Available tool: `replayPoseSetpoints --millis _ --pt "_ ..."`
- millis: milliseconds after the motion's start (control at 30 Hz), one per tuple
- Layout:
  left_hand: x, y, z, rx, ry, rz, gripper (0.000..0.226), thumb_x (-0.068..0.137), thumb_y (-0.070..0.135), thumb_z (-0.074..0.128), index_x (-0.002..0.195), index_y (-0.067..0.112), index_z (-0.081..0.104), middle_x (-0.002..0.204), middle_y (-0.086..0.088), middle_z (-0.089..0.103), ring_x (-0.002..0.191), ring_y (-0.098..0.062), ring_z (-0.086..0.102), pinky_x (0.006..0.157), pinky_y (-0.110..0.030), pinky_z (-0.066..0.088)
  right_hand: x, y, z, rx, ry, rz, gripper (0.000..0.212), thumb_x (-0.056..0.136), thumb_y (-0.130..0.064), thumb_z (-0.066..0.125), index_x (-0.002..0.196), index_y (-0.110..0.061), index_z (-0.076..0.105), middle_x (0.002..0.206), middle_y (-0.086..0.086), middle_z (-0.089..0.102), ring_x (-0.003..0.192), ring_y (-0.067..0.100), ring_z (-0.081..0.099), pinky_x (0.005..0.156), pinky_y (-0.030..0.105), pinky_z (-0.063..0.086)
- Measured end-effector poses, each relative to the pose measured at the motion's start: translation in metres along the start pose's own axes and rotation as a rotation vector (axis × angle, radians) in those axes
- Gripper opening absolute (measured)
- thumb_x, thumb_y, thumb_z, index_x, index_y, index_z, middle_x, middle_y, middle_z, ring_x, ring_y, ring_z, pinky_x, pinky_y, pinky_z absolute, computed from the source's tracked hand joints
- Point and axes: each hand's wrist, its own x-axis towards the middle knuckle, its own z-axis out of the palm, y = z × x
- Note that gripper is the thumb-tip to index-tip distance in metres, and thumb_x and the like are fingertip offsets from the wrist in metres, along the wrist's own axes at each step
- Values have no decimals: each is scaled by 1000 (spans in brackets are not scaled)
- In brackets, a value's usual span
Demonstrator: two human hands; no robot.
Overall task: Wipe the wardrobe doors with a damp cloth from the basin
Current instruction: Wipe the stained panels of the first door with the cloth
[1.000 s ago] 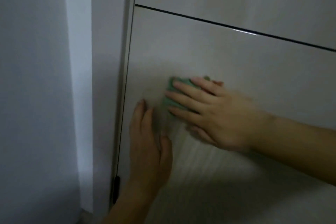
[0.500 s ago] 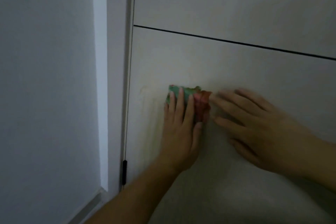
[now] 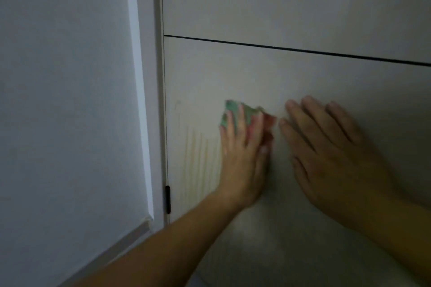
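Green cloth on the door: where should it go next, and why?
Probably straight down: the left hand presses the green and red cloth flat on the glossy cream wardrobe door, faint vertical wipe streaks lie just to its left, none show beneath the hand.

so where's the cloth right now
In the head view the cloth is pressed against the lower wardrobe door under the left hand, just left of the right hand and below the dark horizontal gap.
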Motion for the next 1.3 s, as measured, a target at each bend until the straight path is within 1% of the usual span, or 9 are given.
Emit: replayPoseSetpoints --millis 100,300,433,533,733,867,967,1167,1300 --pt "-6 -6 -2 98 -55 121 62 107 35 29 158 34 -6 169 -6 -14 156 -33 -17 125 -53 -10 -2 3 0 -28 -11 -8 59 101 -27 35 152 3 38 163 27 24 152 45 21 124 57 18" --pt "42 -22 -19 14 143 -181 57 109 34 23 157 35 -8 169 1 -17 155 -23 -22 124 -46 -18 0 -1 4 -56 -26 -15 68 98 -40 36 153 0 39 165 28 17 152 48 15 124 60 11" --pt "-28 -30 8 -41 12 -116 62 108 39 22 155 48 -17 168 4 -24 154 -25 -26 124 -48 -17 16 -26 17 -61 -4 -31 66 95 -40 42 151 -5 46 165 22 24 152 46 18 124 62 9" --pt "-34 -82 -7 21 -33 -226 64 108 42 22 147 56 -27 165 10 -31 153 -19 -29 125 -52 -12 37 -49 32 -54 -47 -72 66 91 -39 45 148 -6 50 164 22 26 153 45 18 124 60 7" --pt "16 -138 -26 -70 197 -378 56 107 42 15 154 38 -14 167 4 -23 155 -18 -22 125 -47 -13 53 -79 53 -73 -84 -70 69 92 -43 41 151 -7 45 166 24 19 154 45 13 124 62 5" --pt "-39 -114 8 -57 81 -233 63 105 42 18 154 44 -22 167 -3 -21 155 -27 -21 125 -48 -14 43 -89 63 -77 -80 -125 66 94 -37 45 151 -5 44 165 22 23 153 44 18 124 61 8" --pt "-5 -153 -17 34 107 -142 63 104 42 22 156 41 -15 168 -2 -16 156 -30 -17 126 -54 -9 44 -88 64 -112 -95 -135 67 94 -38 46 153 -7 42 166 21 22 153 44 17 123 63 9" --pt "-4 -157 -7 -56 266 -280 59 108 42 18 160 30 -7 170 -6 -16 157 -29 -15 124 -60 -3 40 -91 65 -122 -118 -122 66 94 -37 49 153 -8 42 167 20 19 154 43 13 123 63 7" --pt "-76 -127 31 -44 85 -118 61 108 49 16 159 39 -15 167 1 -26 155 -37 -17 124 -62 -6 39 -89 60 -110 -136 -134 65 93 -37 48 152 -9 44 166 19 22 154 42 16 124 62 9"
